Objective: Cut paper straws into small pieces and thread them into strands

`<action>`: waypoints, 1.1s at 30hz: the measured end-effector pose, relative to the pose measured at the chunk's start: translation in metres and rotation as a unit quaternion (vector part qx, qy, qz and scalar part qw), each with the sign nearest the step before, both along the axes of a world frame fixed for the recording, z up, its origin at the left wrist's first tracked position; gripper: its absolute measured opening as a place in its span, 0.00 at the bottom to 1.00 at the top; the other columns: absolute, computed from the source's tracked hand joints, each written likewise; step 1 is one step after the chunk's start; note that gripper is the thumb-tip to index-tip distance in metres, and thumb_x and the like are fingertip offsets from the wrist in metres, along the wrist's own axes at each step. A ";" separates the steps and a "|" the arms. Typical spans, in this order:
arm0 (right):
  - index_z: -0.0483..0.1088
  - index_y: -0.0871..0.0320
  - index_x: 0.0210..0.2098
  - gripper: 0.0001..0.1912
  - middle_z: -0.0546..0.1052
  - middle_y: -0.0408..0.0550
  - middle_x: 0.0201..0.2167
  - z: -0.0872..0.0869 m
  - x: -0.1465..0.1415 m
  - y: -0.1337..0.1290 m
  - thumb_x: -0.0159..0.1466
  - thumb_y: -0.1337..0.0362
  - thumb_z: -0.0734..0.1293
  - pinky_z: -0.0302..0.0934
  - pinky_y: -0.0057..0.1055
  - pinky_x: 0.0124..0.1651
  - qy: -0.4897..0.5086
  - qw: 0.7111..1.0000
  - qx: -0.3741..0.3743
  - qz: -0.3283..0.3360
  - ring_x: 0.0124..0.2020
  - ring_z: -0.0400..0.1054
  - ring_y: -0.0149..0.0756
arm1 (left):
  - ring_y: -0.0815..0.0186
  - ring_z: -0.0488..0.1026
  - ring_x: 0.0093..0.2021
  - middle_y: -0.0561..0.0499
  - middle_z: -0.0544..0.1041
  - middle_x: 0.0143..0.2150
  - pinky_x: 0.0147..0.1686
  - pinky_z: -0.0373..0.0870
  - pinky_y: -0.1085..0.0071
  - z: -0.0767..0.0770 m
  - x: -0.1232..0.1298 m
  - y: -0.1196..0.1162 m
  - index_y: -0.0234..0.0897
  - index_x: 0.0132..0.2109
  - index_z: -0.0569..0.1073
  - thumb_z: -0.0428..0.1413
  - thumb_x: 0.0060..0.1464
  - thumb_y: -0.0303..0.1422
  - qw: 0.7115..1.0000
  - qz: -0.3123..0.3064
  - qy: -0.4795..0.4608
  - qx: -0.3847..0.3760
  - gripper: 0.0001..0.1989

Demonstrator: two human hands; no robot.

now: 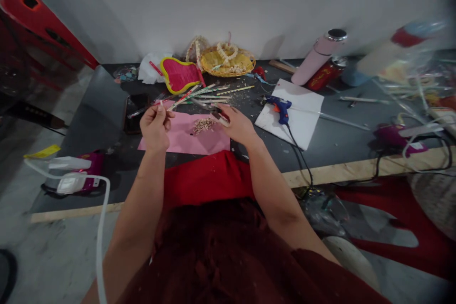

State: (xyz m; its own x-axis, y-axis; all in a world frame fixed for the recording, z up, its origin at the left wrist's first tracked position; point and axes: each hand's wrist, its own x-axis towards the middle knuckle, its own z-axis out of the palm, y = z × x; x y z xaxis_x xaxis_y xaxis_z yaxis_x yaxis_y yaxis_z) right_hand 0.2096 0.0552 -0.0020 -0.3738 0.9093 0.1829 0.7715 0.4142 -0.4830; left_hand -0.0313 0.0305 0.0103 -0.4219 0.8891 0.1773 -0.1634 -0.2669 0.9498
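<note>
My left hand [156, 126] is closed in a pinch over the left part of a pink sheet [178, 138], with a small pale piece showing at its fingertips. My right hand [237, 123] is wrapped round a cutting tool [220, 117] with dark and pale handles; its metal end points left. Between the hands, a small heap of tiny beige pieces [204, 126] lies on the pink sheet. Just behind are several patterned paper sticks [203, 91]. A dark phone [134, 107] lies left of my left hand.
Along the wall stand a pink-and-yellow tray [181, 75], a yellow basket [213, 67], a pink flask [317, 59] and a red can [326, 74]. A blue glue gun [281, 108] rests on a white board [304, 126], its cable crossing the table's front edge [324, 174].
</note>
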 end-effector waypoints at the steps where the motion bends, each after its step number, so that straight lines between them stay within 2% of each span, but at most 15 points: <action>1: 0.54 0.53 0.66 0.32 0.69 0.54 0.59 -0.001 0.000 0.001 0.64 0.57 0.62 0.65 0.47 0.53 0.001 0.999 -0.002 -0.038 0.57 0.64 0.48 | 0.79 0.55 0.14 0.55 0.74 0.23 0.14 0.47 0.77 -0.001 -0.001 0.001 0.38 0.30 0.69 0.60 0.54 0.39 1.000 0.011 0.012 0.001 0.11; 4: 0.53 0.57 0.66 0.35 0.70 0.59 0.56 -0.005 0.002 0.005 0.63 0.55 0.64 0.64 0.47 0.52 0.002 0.992 -0.011 -0.128 0.56 0.65 0.51 | 0.78 0.57 0.15 0.54 0.75 0.24 0.15 0.51 0.78 -0.004 0.004 0.000 0.37 0.31 0.71 0.57 0.56 0.36 0.996 0.003 0.090 0.006 0.09; 7: 0.57 0.58 0.64 0.34 0.71 0.60 0.52 -0.008 0.003 0.006 0.62 0.55 0.66 0.63 0.48 0.52 -0.020 0.983 -0.017 -0.180 0.53 0.66 0.52 | 0.77 0.60 0.18 0.53 0.77 0.26 0.18 0.55 0.78 -0.008 0.013 -0.004 0.36 0.32 0.73 0.57 0.56 0.34 0.980 -0.034 0.195 -0.010 0.07; 11: 0.62 0.58 0.60 0.31 0.72 0.61 0.51 -0.014 0.004 0.007 0.61 0.54 0.67 0.62 0.52 0.51 -0.048 0.979 0.005 -0.197 0.52 0.65 0.54 | 0.75 0.64 0.20 0.52 0.78 0.27 0.21 0.58 0.78 -0.014 0.017 -0.006 0.36 0.34 0.75 0.57 0.54 0.33 0.953 -0.076 0.289 -0.042 0.05; 14: 0.64 0.59 0.59 0.29 0.71 0.62 0.52 -0.013 0.003 0.006 0.61 0.54 0.66 0.61 0.53 0.51 -0.049 0.980 0.024 -0.193 0.53 0.62 0.55 | 0.72 0.67 0.23 0.52 0.78 0.28 0.24 0.60 0.77 -0.020 0.018 -0.005 0.37 0.36 0.76 0.58 0.54 0.33 0.939 -0.095 0.330 -0.033 0.05; 16: 0.66 0.58 0.57 0.24 0.70 0.61 0.54 -0.009 0.002 0.003 0.64 0.55 0.63 0.60 0.53 0.52 -0.038 0.981 0.037 -0.188 0.54 0.61 0.55 | 0.70 0.69 0.26 0.52 0.78 0.29 0.27 0.63 0.76 -0.022 0.018 -0.005 0.37 0.36 0.77 0.58 0.54 0.33 0.929 -0.102 0.354 -0.022 0.05; 18: 0.69 0.56 0.53 0.19 0.71 0.57 0.53 -0.003 -0.002 0.000 0.67 0.57 0.59 0.60 0.48 0.52 0.005 0.985 0.059 -0.161 0.54 0.61 0.51 | 0.69 0.71 0.30 0.51 0.79 0.31 0.31 0.64 0.74 -0.022 0.019 -0.005 0.38 0.36 0.78 0.58 0.54 0.33 0.920 -0.103 0.379 -0.014 0.05; 20: 0.70 0.57 0.49 0.18 0.74 0.54 0.47 0.001 -0.009 -0.004 0.70 0.57 0.54 0.61 0.39 0.50 0.090 0.990 0.058 -0.088 0.49 0.66 0.42 | 0.68 0.72 0.31 0.51 0.79 0.32 0.33 0.65 0.73 -0.020 0.021 -0.006 0.39 0.36 0.78 0.58 0.54 0.33 0.913 -0.109 0.394 -0.009 0.05; 23: 0.70 0.57 0.43 0.21 0.75 0.47 0.34 0.002 -0.021 -0.010 0.70 0.50 0.54 0.61 0.30 0.39 0.209 0.978 -0.016 0.002 0.35 0.67 0.34 | 0.67 0.73 0.32 0.51 0.80 0.32 0.32 0.65 0.73 -0.018 0.024 -0.008 0.40 0.37 0.79 0.57 0.54 0.30 0.904 -0.129 0.407 0.002 0.06; 27: 0.70 0.59 0.37 0.20 0.72 0.43 0.28 -0.003 -0.033 -0.014 0.66 0.48 0.59 0.56 0.27 0.32 0.274 0.954 -0.087 0.081 0.29 0.64 0.30 | 0.66 0.73 0.32 0.50 0.80 0.33 0.32 0.66 0.73 -0.017 0.027 -0.009 0.41 0.35 0.79 0.57 0.53 0.29 0.887 -0.124 0.444 0.031 0.05; 30: 0.68 0.59 0.34 0.17 0.72 0.43 0.28 -0.004 -0.035 -0.013 0.66 0.51 0.60 0.57 0.27 0.34 0.292 0.946 -0.098 0.104 0.29 0.63 0.30 | 0.66 0.74 0.32 0.50 0.81 0.34 0.32 0.66 0.72 -0.017 0.028 -0.011 0.41 0.36 0.79 0.58 0.54 0.32 0.877 -0.125 0.463 0.028 0.05; 33: 0.67 0.58 0.33 0.14 0.72 0.43 0.29 -0.005 -0.035 -0.011 0.66 0.54 0.59 0.58 0.28 0.36 0.306 0.938 -0.113 0.118 0.31 0.65 0.31 | 0.66 0.75 0.33 0.50 0.82 0.36 0.33 0.68 0.71 -0.017 0.028 -0.013 0.42 0.39 0.79 0.57 0.55 0.34 0.866 -0.130 0.483 -0.007 0.07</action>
